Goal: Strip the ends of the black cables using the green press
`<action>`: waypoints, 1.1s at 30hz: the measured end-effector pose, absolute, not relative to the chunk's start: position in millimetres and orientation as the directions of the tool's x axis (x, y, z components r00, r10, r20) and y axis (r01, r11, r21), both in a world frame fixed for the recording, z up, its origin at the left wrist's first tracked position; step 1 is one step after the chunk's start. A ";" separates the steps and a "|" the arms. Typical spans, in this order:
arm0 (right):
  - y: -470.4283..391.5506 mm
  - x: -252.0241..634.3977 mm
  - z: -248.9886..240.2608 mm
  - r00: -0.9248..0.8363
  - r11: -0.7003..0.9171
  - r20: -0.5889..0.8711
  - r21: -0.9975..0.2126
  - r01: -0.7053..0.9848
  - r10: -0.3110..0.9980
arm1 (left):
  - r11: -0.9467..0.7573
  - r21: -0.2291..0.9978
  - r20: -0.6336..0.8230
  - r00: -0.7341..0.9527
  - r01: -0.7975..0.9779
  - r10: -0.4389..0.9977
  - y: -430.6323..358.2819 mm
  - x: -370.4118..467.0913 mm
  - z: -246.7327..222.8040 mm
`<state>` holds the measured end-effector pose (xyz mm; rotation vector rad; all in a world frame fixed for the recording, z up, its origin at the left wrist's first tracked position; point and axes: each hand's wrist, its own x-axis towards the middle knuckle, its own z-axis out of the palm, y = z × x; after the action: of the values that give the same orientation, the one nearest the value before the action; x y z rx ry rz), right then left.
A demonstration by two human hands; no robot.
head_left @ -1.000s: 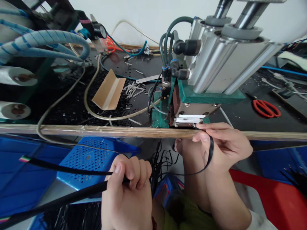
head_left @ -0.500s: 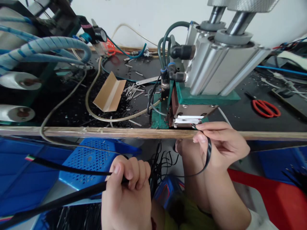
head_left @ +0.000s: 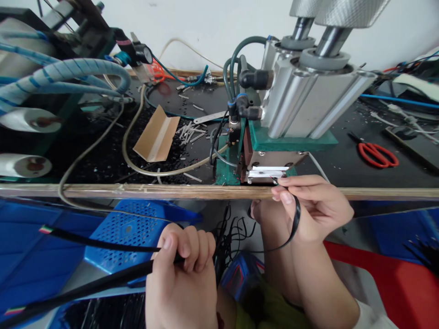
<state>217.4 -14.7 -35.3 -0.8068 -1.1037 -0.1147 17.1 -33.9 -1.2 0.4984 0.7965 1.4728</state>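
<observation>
Your right hand (head_left: 315,205) pinches a thin black cable (head_left: 297,217) between thumb and fingertips. Its short free end points up and left from your grip, at the lower white strip (head_left: 265,174) of the press (head_left: 291,105); contact cannot be determined. Your left hand (head_left: 185,274), farther from the press, clasps black cables (head_left: 106,245). Compared with one second earlier, both grips match; the knurled caps (head_left: 353,11) now show.

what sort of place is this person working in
Probably a cable workshop or factory: a machine with metal cylinders stands on the bench, the left hand holds black cables, and short grey pieces lie scattered.
</observation>
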 end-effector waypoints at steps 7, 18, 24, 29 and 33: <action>-14.4 215.6 -35.7 0.496 0.744 0.809 -0.535 0.400 0.315 | 0.072 0.728 -0.175 -0.083 -0.682 0.981 -34.0 17.6 -3.3; -14.4 217.1 -38.8 0.491 0.738 0.825 -0.511 0.440 0.279 | 0.068 0.738 -0.166 -0.084 -0.671 0.983 -33.8 17.8 -0.2; -13.7 218.8 -37.3 0.467 0.758 0.839 -0.491 0.430 0.278 | 0.075 0.732 -0.175 -0.081 -0.677 0.981 -34.1 19.1 0.0; -12.2 220.0 -40.2 0.480 0.781 0.839 -0.472 0.410 0.255 | 0.080 0.730 -0.181 -0.079 -0.678 0.980 -33.2 19.4 0.3; -11.2 220.6 -43.8 0.458 0.728 0.859 -0.463 0.505 0.228 | 0.082 0.728 -0.188 -0.083 -0.680 0.979 -33.4 18.6 -0.5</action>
<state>220.6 -11.2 -43.8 -0.7742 -1.1103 -0.1933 18.6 -33.4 -0.5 0.4776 0.8103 1.4668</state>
